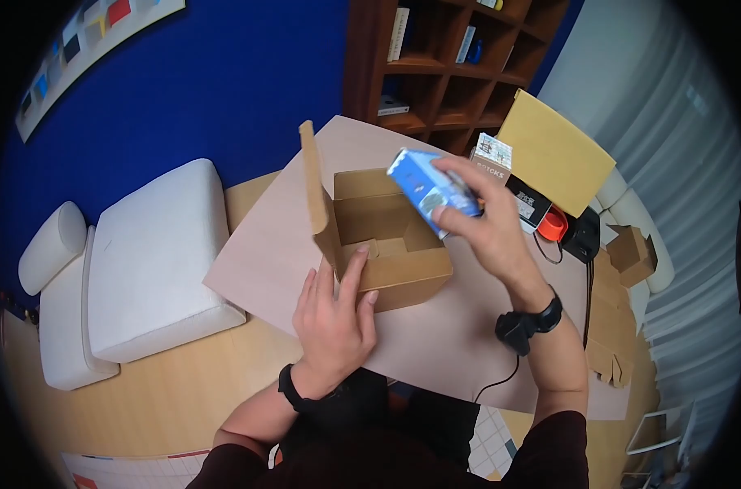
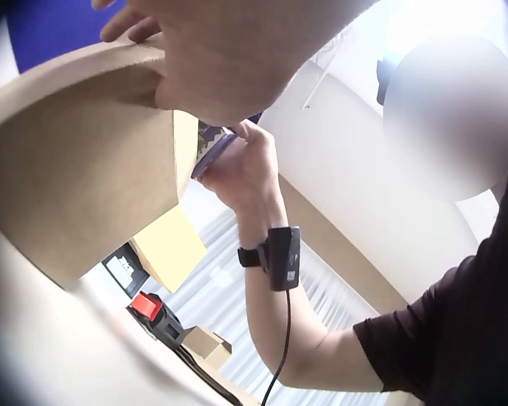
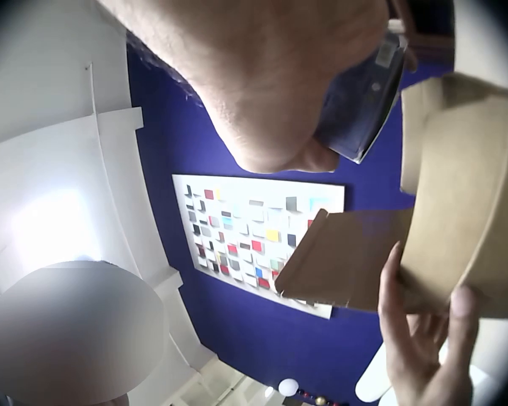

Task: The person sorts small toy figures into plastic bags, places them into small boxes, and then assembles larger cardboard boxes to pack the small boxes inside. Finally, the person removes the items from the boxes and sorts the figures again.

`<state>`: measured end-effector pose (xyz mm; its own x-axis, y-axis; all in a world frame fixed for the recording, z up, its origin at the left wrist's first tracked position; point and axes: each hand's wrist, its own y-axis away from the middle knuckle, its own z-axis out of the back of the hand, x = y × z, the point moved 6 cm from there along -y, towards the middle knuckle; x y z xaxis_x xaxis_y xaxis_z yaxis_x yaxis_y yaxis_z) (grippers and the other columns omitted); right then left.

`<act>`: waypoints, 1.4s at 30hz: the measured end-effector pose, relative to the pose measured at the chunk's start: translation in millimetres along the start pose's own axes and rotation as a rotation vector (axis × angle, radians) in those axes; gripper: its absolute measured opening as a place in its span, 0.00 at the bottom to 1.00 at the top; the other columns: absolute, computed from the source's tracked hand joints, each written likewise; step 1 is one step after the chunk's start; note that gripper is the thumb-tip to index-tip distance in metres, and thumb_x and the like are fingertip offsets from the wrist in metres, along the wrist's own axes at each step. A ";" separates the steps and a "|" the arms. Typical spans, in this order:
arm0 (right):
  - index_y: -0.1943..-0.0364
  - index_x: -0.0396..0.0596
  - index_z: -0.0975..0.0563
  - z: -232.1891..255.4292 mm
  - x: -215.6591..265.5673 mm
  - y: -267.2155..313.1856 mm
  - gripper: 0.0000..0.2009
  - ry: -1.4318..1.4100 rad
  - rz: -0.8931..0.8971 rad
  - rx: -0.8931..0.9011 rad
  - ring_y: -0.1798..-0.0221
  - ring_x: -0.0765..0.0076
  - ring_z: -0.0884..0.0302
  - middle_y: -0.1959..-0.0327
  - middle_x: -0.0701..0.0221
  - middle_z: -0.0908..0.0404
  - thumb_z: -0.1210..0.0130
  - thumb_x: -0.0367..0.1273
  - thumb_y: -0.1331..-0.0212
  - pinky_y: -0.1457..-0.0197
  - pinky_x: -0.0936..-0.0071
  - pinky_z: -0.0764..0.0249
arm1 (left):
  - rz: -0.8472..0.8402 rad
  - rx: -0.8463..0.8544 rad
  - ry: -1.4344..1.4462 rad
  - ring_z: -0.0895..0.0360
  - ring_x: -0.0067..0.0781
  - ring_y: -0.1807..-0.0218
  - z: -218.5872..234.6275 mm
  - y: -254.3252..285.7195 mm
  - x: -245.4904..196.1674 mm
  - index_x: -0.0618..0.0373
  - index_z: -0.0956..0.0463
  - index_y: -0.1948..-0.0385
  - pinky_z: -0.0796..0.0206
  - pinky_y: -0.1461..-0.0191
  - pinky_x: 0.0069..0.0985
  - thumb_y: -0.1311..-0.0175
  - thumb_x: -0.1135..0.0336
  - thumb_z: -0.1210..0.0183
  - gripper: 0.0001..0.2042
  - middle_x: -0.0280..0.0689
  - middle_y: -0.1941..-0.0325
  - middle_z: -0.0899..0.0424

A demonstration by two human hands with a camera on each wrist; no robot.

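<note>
An open brown cardboard box [image 1: 407, 273] stands on the table, its lid flap [image 1: 313, 179] raised on the left side. My left hand [image 1: 335, 318] grips the box's near left corner, with fingers over the rim and the thumb against the outside of the front wall. Above the box's right side, my right hand [image 1: 488, 224] holds a small blue printed box [image 1: 423, 187] between thumb and fingers, tilted. The right wrist view shows a dark side of this blue box [image 3: 364, 101] beyond the hand. A small cardboard piece [image 1: 373, 247] shows on the brown box's floor.
At the table's right stand a box marked BRICKS [image 1: 492, 159], a black box [image 1: 527, 202], a yellow panel [image 1: 556, 155] and a red-and-black object [image 1: 554, 224]. A cable [image 1: 501, 383] runs from my right wrist. White seats [image 1: 154, 261] are left of the table [image 1: 264, 244].
</note>
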<state>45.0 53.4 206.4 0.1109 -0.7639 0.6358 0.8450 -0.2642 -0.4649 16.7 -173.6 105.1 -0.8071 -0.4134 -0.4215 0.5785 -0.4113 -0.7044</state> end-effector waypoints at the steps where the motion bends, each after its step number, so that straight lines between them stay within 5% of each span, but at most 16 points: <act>1: 0.37 0.39 0.21 -8.6 4.7 3.4 0.31 -0.034 0.011 0.049 0.34 0.44 0.21 0.38 0.52 0.18 0.30 0.39 0.46 0.29 0.58 0.26 | 0.016 -0.002 0.071 0.18 0.60 0.49 3.1 -5.1 -0.2 0.56 0.25 0.32 0.25 0.46 0.43 0.38 0.75 0.33 0.29 0.52 0.47 0.19; 5: 0.34 0.38 0.23 -32.3 8.5 10.0 0.35 -0.028 0.053 0.131 0.31 0.43 0.24 0.33 0.51 0.22 0.28 0.44 0.42 0.26 0.56 0.29 | 0.183 0.054 0.379 0.17 0.57 0.49 -2.3 -4.4 18.7 0.60 0.23 0.47 0.25 0.45 0.39 0.39 0.81 0.36 0.17 0.52 0.47 0.17; 10: 0.32 0.38 0.25 -20.7 -14.2 8.2 0.34 -0.003 -0.005 0.014 0.26 0.41 0.28 0.30 0.48 0.26 0.30 0.41 0.40 0.23 0.55 0.32 | 0.042 0.012 0.382 0.15 0.59 0.52 -0.6 -7.3 48.2 0.60 0.22 0.56 0.21 0.43 0.42 0.38 0.83 0.41 0.11 0.57 0.42 0.19; 12: 0.27 0.38 0.29 -20.7 -48.2 7.3 0.36 0.162 -0.056 -0.207 0.24 0.42 0.29 0.28 0.47 0.27 0.30 0.41 0.37 0.21 0.55 0.33 | 0.100 0.076 0.511 0.16 0.40 0.42 -4.6 -8.9 51.7 0.65 0.24 0.54 0.29 0.31 0.35 0.35 0.83 0.39 0.11 0.46 0.43 0.18; 13: 0.27 0.38 0.29 -28.3 -67.6 5.3 0.36 0.162 -0.058 -0.215 0.24 0.42 0.29 0.28 0.47 0.27 0.30 0.41 0.37 0.21 0.55 0.33 | 0.242 0.073 0.719 0.20 0.39 0.34 -7.9 -6.2 47.0 0.64 0.31 0.43 0.35 0.22 0.38 0.33 0.79 0.35 0.20 0.45 0.40 0.21; 15: 0.24 0.40 0.31 -51.6 -109.7 3.4 0.35 -0.384 -0.232 -0.073 0.24 0.51 0.29 0.27 0.52 0.26 0.33 0.38 0.33 0.22 0.58 0.32 | 0.199 0.009 0.690 0.23 0.41 0.30 -16.4 -0.8 39.2 0.62 0.37 0.38 0.38 0.20 0.39 0.33 0.77 0.34 0.25 0.47 0.37 0.22; 18: 0.23 0.42 0.32 -55.8 -102.9 3.6 0.32 -0.678 -0.227 0.046 0.27 0.61 0.28 0.30 0.60 0.24 0.36 0.35 0.29 0.24 0.64 0.30 | 0.121 -0.075 0.621 0.30 0.46 0.22 -26.6 -6.5 36.4 0.57 0.47 0.30 0.42 0.17 0.41 0.31 0.74 0.31 0.35 0.54 0.28 0.26; 22: 0.25 0.48 0.27 -51.0 -113.5 20.1 0.29 -0.609 -0.195 0.039 0.30 0.67 0.28 0.30 0.66 0.26 0.37 0.29 0.31 0.24 0.69 0.33 | 0.232 -0.067 0.745 0.29 0.51 0.22 -35.8 -28.4 56.2 0.58 0.49 0.23 0.41 0.19 0.43 0.27 0.72 0.35 0.37 0.59 0.27 0.26; 28: 0.26 0.46 0.27 -39.2 -120.9 35.5 0.31 -0.610 -0.143 -0.056 0.36 0.71 0.25 0.38 0.67 0.22 0.34 0.26 0.35 0.33 0.71 0.25 | 0.335 0.085 0.865 0.22 0.42 0.31 -42.7 -56.1 70.2 0.55 0.38 0.22 0.34 0.23 0.39 0.27 0.64 0.34 0.34 0.51 0.32 0.22; 33: 0.27 0.39 0.28 -51.3 -118.6 34.5 0.31 -0.528 -0.294 -0.132 0.41 0.76 0.22 0.39 0.68 0.20 0.38 0.19 0.38 0.38 0.76 0.22 | 0.482 0.071 0.787 0.22 0.31 0.49 -53.3 -73.4 89.5 0.57 0.27 0.29 0.30 0.40 0.31 0.25 0.54 0.35 0.28 0.39 0.51 0.17; 36: 0.28 0.37 0.27 -58.6 -120.5 33.2 0.30 -0.582 -0.323 -0.127 0.42 0.75 0.21 0.41 0.67 0.17 0.40 0.18 0.38 0.40 0.75 0.21 | 0.612 0.061 0.857 0.22 0.28 0.49 -59.0 -81.7 102.1 0.59 0.23 0.33 0.31 0.45 0.29 0.24 0.53 0.35 0.25 0.38 0.55 0.16; 42: 0.32 0.43 0.22 -68.4 -133.4 36.6 0.23 -0.389 -0.189 -0.189 0.46 0.68 0.18 0.44 0.65 0.15 0.40 0.26 0.32 0.42 0.72 0.23 | 0.626 -0.045 0.759 0.18 0.30 0.57 -73.3 -89.8 113.7 0.61 0.16 0.44 0.29 0.46 0.29 0.23 0.52 0.37 0.20 0.36 0.63 0.14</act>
<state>25.3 105.4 62.5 0.1821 -0.4244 0.8870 0.7632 -0.5078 -0.3997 -135.7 -124.2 78.5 -0.2269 0.0915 -0.9696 0.9351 -0.2577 -0.2431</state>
